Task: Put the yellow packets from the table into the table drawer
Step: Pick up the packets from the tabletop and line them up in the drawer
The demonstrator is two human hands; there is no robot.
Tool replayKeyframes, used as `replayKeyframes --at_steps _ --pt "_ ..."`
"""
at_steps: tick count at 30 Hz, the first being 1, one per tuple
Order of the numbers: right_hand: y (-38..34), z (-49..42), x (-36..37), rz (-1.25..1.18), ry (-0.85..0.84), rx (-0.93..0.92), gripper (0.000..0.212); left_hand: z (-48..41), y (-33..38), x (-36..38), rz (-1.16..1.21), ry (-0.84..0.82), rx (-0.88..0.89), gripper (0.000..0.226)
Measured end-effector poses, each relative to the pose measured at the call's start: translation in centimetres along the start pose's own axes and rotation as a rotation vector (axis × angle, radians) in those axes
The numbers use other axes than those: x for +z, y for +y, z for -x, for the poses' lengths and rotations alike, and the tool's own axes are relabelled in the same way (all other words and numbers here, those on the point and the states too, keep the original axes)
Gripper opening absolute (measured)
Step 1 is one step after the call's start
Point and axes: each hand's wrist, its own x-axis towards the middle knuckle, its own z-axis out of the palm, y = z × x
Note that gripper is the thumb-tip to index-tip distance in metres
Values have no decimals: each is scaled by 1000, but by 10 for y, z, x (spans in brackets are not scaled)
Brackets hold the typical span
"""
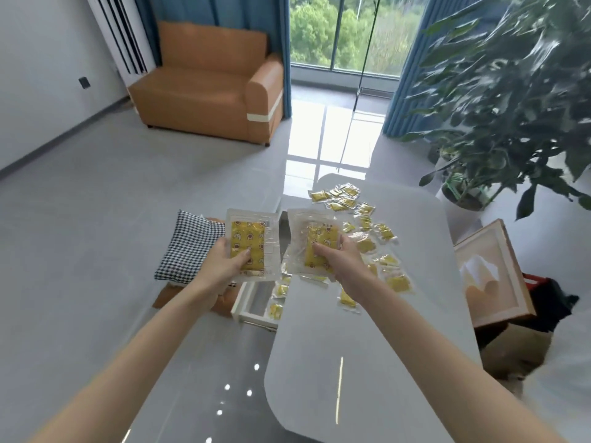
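My left hand (224, 263) grips a yellow packet (251, 238) in a clear wrapper, held in the air above the open white drawer (252, 310) at the table's left side. My right hand (343, 259) holds another yellow packet (315, 238) over the table's left edge. Several small yellow packets (364, 225) lie scattered across the white table (367, 362). Two or three packets (278, 298) lie inside the drawer.
A checked cushion (188, 247) lies on an orange stool left of the drawer. An orange sofa (208, 87) stands at the back. A large potted plant (499, 100) and a framed picture (492, 276) stand right of the table.
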Motion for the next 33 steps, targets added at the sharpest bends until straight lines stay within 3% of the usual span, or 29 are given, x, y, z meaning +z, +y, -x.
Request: replayKeyframes --at_steps 8,13,17,23,33 --pt "-20 -24 91 70 44 -7 54 -50 1 -94 -1 -65 -26 25" --pt "-30 -60 143 54 52 5 33 -104 2 -139 -42 -70 -37 16" --pt "-52 -102 179 88 84 -26 51 -164 13 -170 -83 -81 -46 20" --pt "-86 -154 222 69 130 0 59 -241 38 -210 -134 -157 -53 22" --pt "-96 -220 270 -35 403 66 59 -372 57 -244 -250 -347 -12 25"
